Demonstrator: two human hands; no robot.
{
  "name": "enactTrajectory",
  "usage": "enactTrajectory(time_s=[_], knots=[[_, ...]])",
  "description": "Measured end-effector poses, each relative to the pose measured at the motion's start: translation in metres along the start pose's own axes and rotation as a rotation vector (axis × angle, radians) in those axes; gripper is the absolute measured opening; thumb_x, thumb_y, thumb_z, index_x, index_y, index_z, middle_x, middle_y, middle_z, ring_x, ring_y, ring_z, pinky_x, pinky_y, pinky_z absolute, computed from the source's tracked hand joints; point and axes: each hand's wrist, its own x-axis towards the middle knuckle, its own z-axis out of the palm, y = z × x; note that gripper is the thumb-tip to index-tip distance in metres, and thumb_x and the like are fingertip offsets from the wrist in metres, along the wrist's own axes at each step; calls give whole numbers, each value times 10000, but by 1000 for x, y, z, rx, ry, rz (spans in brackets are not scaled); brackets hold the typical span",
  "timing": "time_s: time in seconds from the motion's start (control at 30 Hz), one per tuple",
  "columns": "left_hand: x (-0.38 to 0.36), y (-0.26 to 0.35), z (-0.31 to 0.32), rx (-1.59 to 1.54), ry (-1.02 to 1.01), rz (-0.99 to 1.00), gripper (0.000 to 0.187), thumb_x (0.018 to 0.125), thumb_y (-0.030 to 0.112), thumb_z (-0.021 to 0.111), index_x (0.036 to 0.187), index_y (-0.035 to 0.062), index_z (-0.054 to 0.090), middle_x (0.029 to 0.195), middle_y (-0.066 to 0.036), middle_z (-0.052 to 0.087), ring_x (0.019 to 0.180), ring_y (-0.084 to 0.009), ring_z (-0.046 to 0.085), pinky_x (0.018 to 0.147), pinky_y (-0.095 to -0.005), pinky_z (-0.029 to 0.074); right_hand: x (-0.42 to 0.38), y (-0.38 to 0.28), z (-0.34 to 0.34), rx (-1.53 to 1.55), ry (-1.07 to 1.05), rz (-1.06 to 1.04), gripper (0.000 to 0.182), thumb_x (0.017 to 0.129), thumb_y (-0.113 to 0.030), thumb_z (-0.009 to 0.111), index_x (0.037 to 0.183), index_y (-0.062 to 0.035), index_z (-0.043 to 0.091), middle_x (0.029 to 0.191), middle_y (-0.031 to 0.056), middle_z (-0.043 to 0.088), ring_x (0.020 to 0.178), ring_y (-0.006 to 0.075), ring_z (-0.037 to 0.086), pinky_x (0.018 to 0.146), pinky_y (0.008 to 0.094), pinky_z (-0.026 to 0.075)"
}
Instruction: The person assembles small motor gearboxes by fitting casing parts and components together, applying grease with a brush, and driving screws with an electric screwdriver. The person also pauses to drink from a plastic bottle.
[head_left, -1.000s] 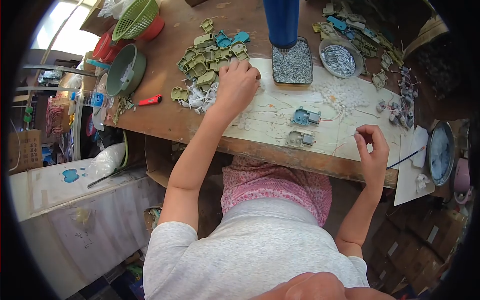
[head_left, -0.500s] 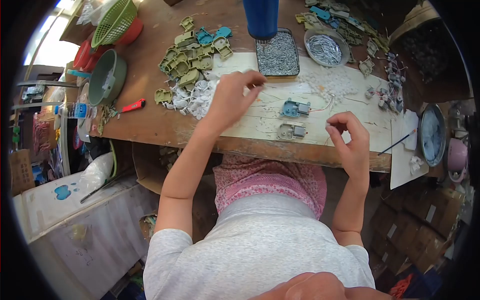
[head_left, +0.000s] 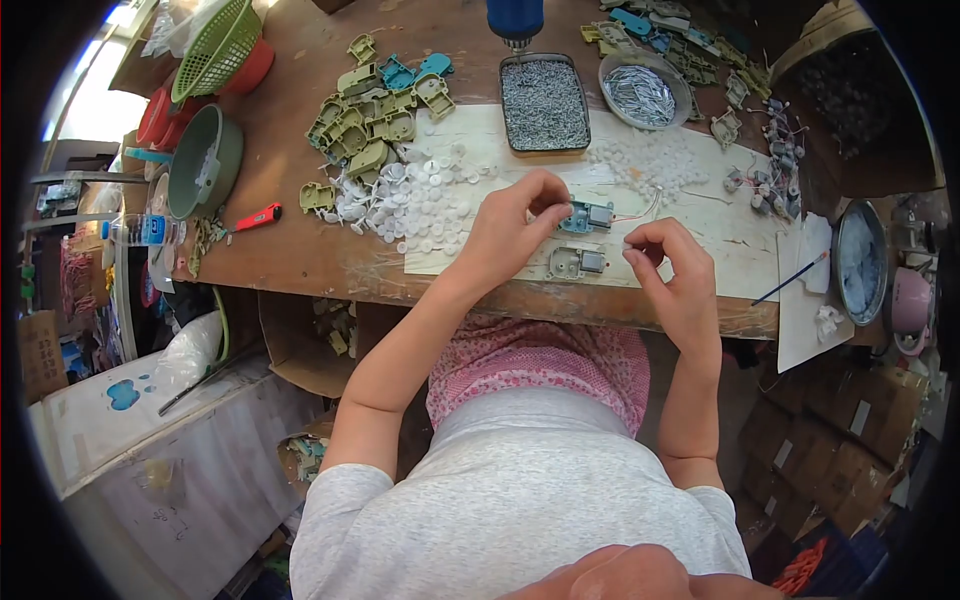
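My left hand [head_left: 515, 228] is closed in a pinch at the left end of a blue plastic housing [head_left: 580, 218] with a small grey motor [head_left: 599, 215] fitted in it. Whatever sits between those fingertips is too small to make out. Thin wires [head_left: 645, 210] run from the motor to the right. Just below lies an olive-grey housing [head_left: 565, 263] with another motor [head_left: 592, 261] in it. My right hand [head_left: 675, 270] hovers to the right of both housings, thumb and forefinger pinched together; a tiny pale thing may show at their tips.
White round plastic parts [head_left: 430, 205] and olive housings [head_left: 365, 130] are heaped at left. Behind are a tray of small screws [head_left: 545, 105], a bowl of metal pins [head_left: 640, 95] and a blue screwdriver [head_left: 515, 18] hanging. Wired motors [head_left: 780, 160] lie at right, a red cutter [head_left: 262, 215] at left.
My left hand has moved right and down, from above the white parts to the blue housing. The right hand has shifted slightly left, still pinched.
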Motion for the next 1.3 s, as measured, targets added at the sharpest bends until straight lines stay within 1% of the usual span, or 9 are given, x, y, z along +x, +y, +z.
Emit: enactTrajectory(time_s=[0.13,0.2,0.43,0.5,0.73,0.83,1.1,1.23,1.3], knots=[[3,3,5,91,-20,-9,154,851,108,701,960,6,664,867,-47,663,790,-122,589,712,-276,468,-2,3,-3,10,3,0,118,816,38,665,910,15,596,814,59,588,675,135,530,633,260,442],[3,3,11,237,8,136,105,825,99,689,889,19,665,818,-79,663,767,-221,592,684,-329,477,-4,6,-4,17,3,11,119,816,38,665,911,15,597,811,60,587,674,136,532,632,262,441],[9,3,22,319,33,97,107,807,115,694,844,26,647,785,-85,633,778,-253,570,677,-375,459,-7,10,-9,35,3,6,113,817,34,663,907,16,596,808,58,587,675,137,534,630,262,441],[9,-2,22,453,38,249,116,823,130,692,852,25,653,780,-79,617,726,-212,554,645,-320,453,-8,9,-9,51,-2,19,110,817,34,662,905,15,597,809,58,587,673,138,534,629,262,440],[6,-1,22,429,87,210,123,814,137,688,829,25,639,765,-75,619,723,-224,553,651,-344,450,-5,5,-6,32,-11,-15,107,818,35,663,902,13,599,818,56,590,674,135,537,629,262,442],[8,-2,20,394,49,198,128,814,144,685,826,25,638,760,-77,614,722,-223,548,648,-352,447,-5,2,-2,48,-21,-22,106,820,38,662,902,12,600,816,55,593,675,132,540,629,262,444],[4,-5,23,518,134,437,92,784,78,694,793,25,619,771,-97,606,772,-297,550,678,-397,436,-1,-4,5,20,-13,-28,116,825,47,660,924,11,610,839,59,615,668,128,547,617,258,448],[7,-5,20,522,113,440,86,783,77,692,801,31,621,767,-94,601,772,-297,546,684,-400,435,4,-5,12,-4,-9,-37,118,834,42,659,938,9,615,843,58,623,657,123,544,604,256,446],[8,-9,20,402,88,371,89,781,80,690,806,34,619,763,-96,593,775,-301,543,696,-401,435,6,-5,14,-52,-8,-43,118,840,31,662,947,6,619,836,54,624,644,118,538,593,255,442]])
